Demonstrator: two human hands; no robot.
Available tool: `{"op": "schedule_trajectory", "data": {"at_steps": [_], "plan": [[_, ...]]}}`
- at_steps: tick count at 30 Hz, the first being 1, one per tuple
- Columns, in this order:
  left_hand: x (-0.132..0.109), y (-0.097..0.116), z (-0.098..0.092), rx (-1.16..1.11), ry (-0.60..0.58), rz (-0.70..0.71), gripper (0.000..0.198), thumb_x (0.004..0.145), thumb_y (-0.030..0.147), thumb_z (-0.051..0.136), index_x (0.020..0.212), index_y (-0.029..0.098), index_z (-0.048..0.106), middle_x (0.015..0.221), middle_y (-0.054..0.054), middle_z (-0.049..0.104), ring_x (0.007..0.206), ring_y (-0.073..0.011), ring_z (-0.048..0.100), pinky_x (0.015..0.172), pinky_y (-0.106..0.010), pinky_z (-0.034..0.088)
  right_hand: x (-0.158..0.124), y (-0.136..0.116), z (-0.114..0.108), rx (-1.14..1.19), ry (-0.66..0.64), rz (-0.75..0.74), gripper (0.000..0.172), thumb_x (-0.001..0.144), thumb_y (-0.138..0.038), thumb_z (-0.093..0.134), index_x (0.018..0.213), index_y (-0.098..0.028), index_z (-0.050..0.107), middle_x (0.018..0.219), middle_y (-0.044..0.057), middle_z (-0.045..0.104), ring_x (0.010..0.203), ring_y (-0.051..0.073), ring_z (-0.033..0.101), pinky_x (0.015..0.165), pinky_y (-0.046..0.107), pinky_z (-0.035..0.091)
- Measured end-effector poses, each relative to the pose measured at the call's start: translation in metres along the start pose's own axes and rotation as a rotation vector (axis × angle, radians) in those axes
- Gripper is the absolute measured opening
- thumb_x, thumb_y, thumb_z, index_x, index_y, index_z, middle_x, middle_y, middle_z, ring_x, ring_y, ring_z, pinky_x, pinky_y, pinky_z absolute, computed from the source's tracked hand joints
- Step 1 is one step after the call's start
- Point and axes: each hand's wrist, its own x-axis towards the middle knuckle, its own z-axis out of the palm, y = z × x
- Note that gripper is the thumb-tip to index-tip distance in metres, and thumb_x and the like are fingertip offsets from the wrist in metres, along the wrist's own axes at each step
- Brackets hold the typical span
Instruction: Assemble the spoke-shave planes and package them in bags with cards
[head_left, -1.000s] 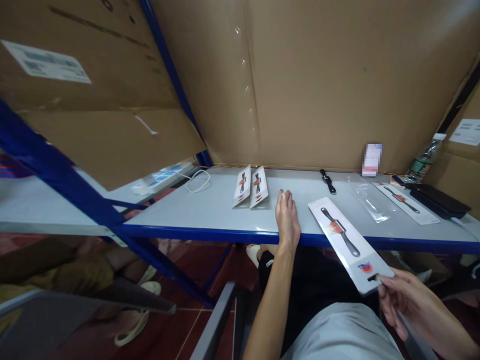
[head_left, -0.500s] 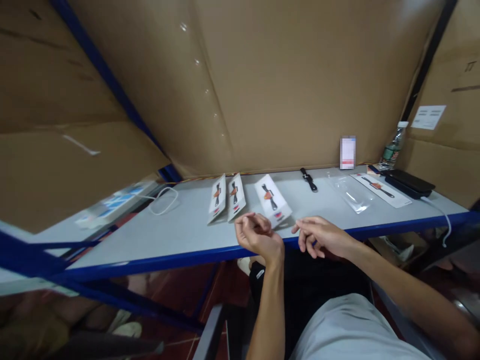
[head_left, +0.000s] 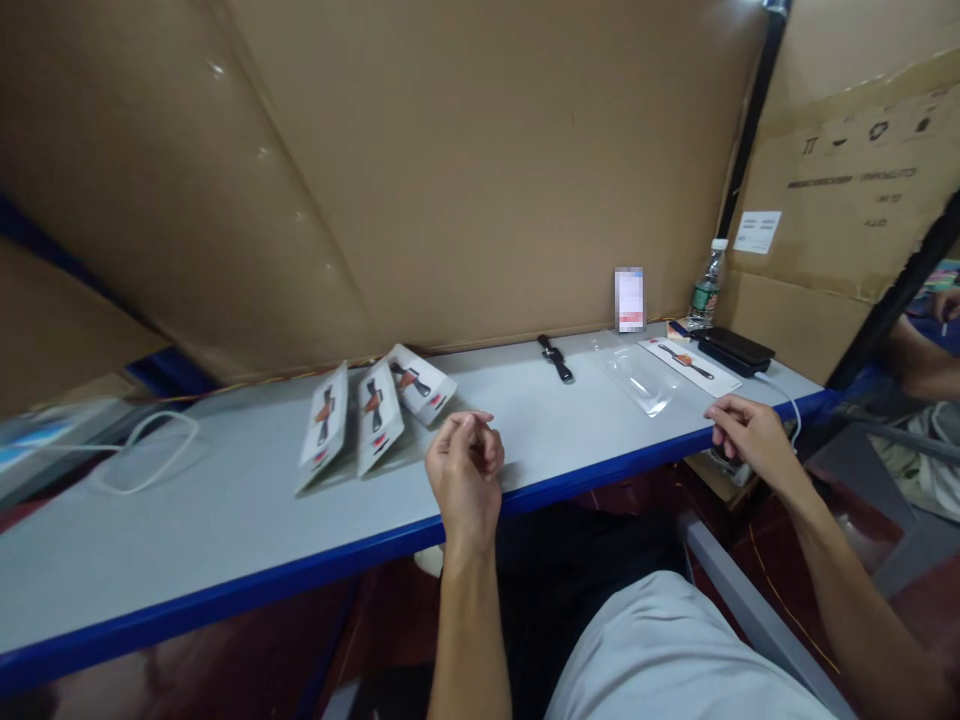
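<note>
My left hand (head_left: pixel 466 470) is over the table's front edge, fingers curled in and nothing visible in them. Just left of it, three packs stand or lean on the table: a left pack (head_left: pixel 324 425), a middle pack (head_left: pixel 377 415) and a tilted right pack (head_left: pixel 424 385). Each has a white card picturing a black spokeshave. My right hand (head_left: pixel 754 435) hangs at the front edge on the right, fingers loosely bent, holding nothing that I can see. Beyond it lie a flat printed card (head_left: pixel 694 368) and a clear plastic blister shell (head_left: pixel 641 380). A black spokeshave (head_left: pixel 556 360) lies farther back.
A phone (head_left: pixel 630 300) leans against the cardboard wall (head_left: pixel 480 180). In the right back corner are a water bottle (head_left: pixel 706 290) and a black device (head_left: pixel 733 350) with a white cable. Another cable (head_left: pixel 161 450) loops at left. At far right shows another person's arm (head_left: pixel 926 360).
The view has swung right. My right hand has moved right, away from my left hand, towards the flat card. The right pack now leans close against the middle one.
</note>
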Motion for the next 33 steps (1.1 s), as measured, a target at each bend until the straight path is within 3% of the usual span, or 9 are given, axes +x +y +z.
{"op": "schedule_trajectory", "data": {"at_steps": [4, 8, 14, 18, 21, 24, 26, 30, 33], "plan": [[0.001, -0.002, 0.0, 0.112, -0.105, -0.089, 0.02, 0.079, 0.034, 0.072, 0.075, 0.016, 0.063, 0.046, 0.007, 0.038, 0.039, -0.0051, 0.03, 0.037, -0.016, 0.019, -0.006, 0.012, -0.027, -0.079, 0.097, -0.003, 0.04, 0.083, -0.058, 0.063, 0.075, -0.019, 0.064, 0.055, 0.001, 0.062, 0.039, 0.011, 0.048, 0.046, 0.025, 0.038], [0.001, -0.003, 0.001, 0.126, -0.115, -0.072, 0.02, 0.078, 0.032, 0.074, 0.076, 0.015, 0.064, 0.049, 0.007, 0.038, 0.041, -0.0048, 0.031, 0.037, -0.014, 0.02, -0.008, -0.006, -0.037, -0.122, 0.175, -0.049, 0.044, 0.084, -0.062, 0.061, 0.076, -0.019, 0.065, 0.054, 0.001, 0.063, 0.04, 0.012, 0.049, 0.048, 0.027, 0.039], [0.0, -0.004, 0.0, 0.123, -0.129, -0.073, 0.019, 0.079, 0.03, 0.074, 0.076, 0.015, 0.063, 0.051, 0.008, 0.037, 0.041, -0.004, 0.031, 0.037, -0.014, 0.021, 0.019, -0.037, -0.002, -0.508, 0.142, -0.083, 0.031, 0.093, -0.048, 0.059, 0.092, -0.02, 0.073, 0.077, 0.008, 0.074, 0.076, 0.024, 0.068, 0.07, 0.032, 0.046], [0.0, -0.005, -0.002, 0.134, -0.13, -0.09, 0.02, 0.08, 0.033, 0.074, 0.077, 0.015, 0.064, 0.049, 0.008, 0.038, 0.04, -0.0041, 0.03, 0.037, -0.014, 0.02, 0.053, -0.03, 0.026, -0.754, 0.12, 0.06, 0.047, 0.098, -0.054, 0.054, 0.125, -0.017, 0.067, 0.114, 0.019, 0.073, 0.107, 0.033, 0.067, 0.087, 0.04, 0.047], [0.0, -0.005, -0.002, 0.152, -0.128, -0.101, 0.022, 0.08, 0.035, 0.073, 0.078, 0.016, 0.063, 0.047, 0.008, 0.038, 0.039, -0.0041, 0.028, 0.037, -0.014, 0.02, 0.07, -0.014, 0.041, -0.758, -0.043, 0.084, 0.046, 0.098, -0.055, 0.054, 0.116, -0.016, 0.069, 0.119, 0.02, 0.071, 0.111, 0.033, 0.066, 0.087, 0.038, 0.047], [-0.001, -0.005, -0.002, 0.167, -0.131, -0.125, 0.024, 0.079, 0.037, 0.074, 0.079, 0.016, 0.064, 0.047, 0.008, 0.039, 0.039, -0.0042, 0.028, 0.036, -0.014, 0.019, 0.073, -0.001, 0.049, -0.642, -0.081, 0.065, 0.025, 0.098, -0.037, 0.055, 0.093, -0.018, 0.07, 0.101, 0.013, 0.075, 0.101, 0.025, 0.068, 0.081, 0.03, 0.045], [0.0, -0.005, -0.003, 0.172, -0.132, -0.128, 0.025, 0.079, 0.039, 0.075, 0.078, 0.016, 0.064, 0.047, 0.008, 0.039, 0.039, -0.0042, 0.028, 0.036, -0.014, 0.019, 0.066, 0.003, 0.05, -0.463, -0.032, 0.05, 0.022, 0.097, -0.031, 0.053, 0.083, -0.019, 0.065, 0.078, 0.007, 0.072, 0.082, 0.02, 0.067, 0.073, 0.027, 0.044], [0.002, -0.007, -0.002, 0.212, -0.15, -0.132, 0.033, 0.079, 0.046, 0.076, 0.084, 0.015, 0.065, 0.05, 0.006, 0.046, 0.041, -0.0057, 0.036, 0.037, -0.015, 0.024, 0.029, -0.009, 0.053, 0.102, -0.024, -0.054, 0.029, 0.095, -0.045, 0.051, 0.078, -0.021, 0.053, 0.052, -0.004, 0.054, 0.05, 0.013, 0.052, 0.054, 0.024, 0.039], [0.002, -0.007, -0.001, 0.207, -0.161, -0.144, 0.048, 0.081, 0.057, 0.074, 0.103, 0.015, 0.065, 0.066, 0.0, 0.063, 0.055, -0.0125, 0.058, 0.044, -0.019, 0.041, -0.011, -0.033, 0.073, 0.408, -0.159, -0.061, 0.032, 0.094, -0.054, 0.051, 0.087, -0.022, 0.052, 0.051, -0.007, 0.052, 0.041, 0.01, 0.04, 0.043, 0.021, 0.03]]}}
